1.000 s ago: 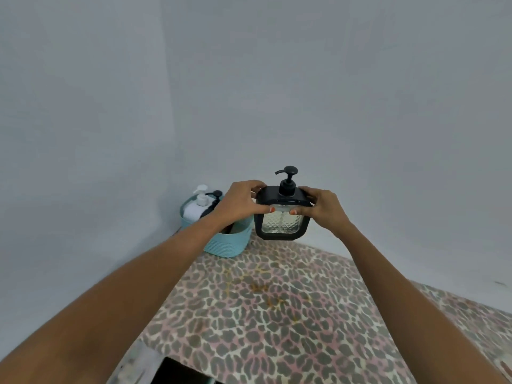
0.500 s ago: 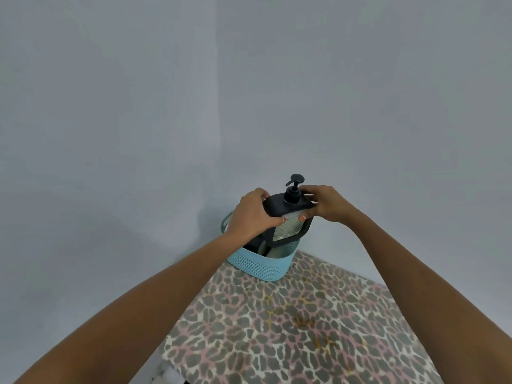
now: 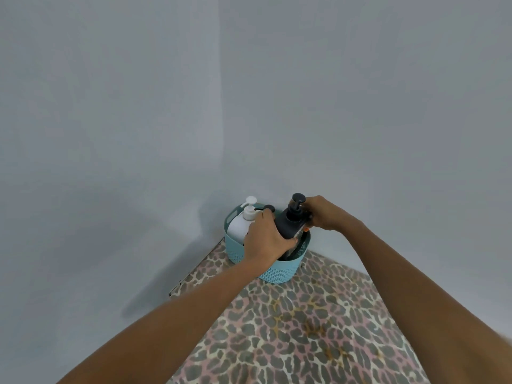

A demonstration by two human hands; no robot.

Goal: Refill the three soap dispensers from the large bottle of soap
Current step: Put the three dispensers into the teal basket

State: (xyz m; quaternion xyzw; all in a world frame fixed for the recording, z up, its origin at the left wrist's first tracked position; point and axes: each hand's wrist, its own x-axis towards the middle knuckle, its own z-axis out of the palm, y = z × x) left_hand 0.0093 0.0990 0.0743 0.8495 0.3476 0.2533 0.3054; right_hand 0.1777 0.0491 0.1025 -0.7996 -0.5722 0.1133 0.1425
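A black square dispenser [image 3: 291, 224] with a black pump stands tilted inside the teal basket [image 3: 279, 270] at the table's far corner. My left hand [image 3: 264, 239] grips its left side and my right hand [image 3: 322, 214] holds its top right edge by the pump. A white pump dispenser [image 3: 241, 225] stands in the basket's left part. Behind my left hand, the black pump head [image 3: 268, 208] of another dispenser shows; its body is hidden. The large soap bottle is not in view.
The table [image 3: 304, 328] has a leopard-print cover, and its left edge runs close beside the basket. Plain grey walls meet in a corner right behind the basket.
Both hands carried the black dispenser from above the table left and down into the basket, where it now sits low and tilted. The camera view turned toward the corner.
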